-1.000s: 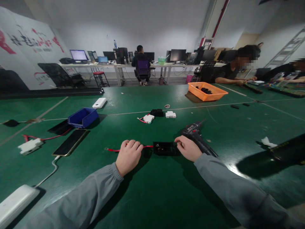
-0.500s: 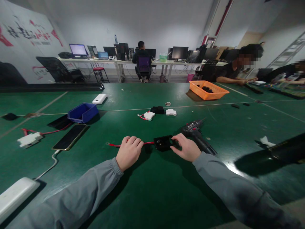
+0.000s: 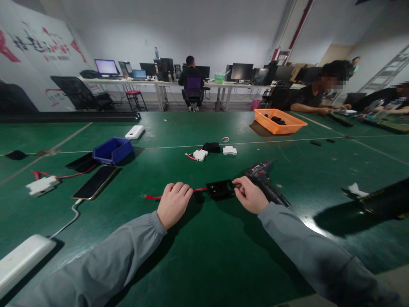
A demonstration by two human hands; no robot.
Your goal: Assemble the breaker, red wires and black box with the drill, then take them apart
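Housing [image 3: 220,190] of black plastic, oblong and open-topped, between two bare hands

It sits on the glossy green table [image 3: 204,260], in front of the person, with a slim red cable [image 3: 200,189] at its left end. The left hand [image 3: 174,202] has its fingers closed over that cable; a metal ring terminal [image 3: 143,196] shows at the cable's free end. At the housing's right end, the thumb and forefinger of the right hand [image 3: 252,197] are a narrow gap apart; whether they pinch anything, I cannot tell.

Good handling here, I judge, means light fingertip pressure, the housing flat, and the cable in line with it, since a sideways tug could turn so small a body. Fingers beside the opening, rather than over it, would leave the inside visible.

Just beyond the right hand lies a black pistol-shaped power driver [image 3: 263,179]; its handle is near enough to be knocked.
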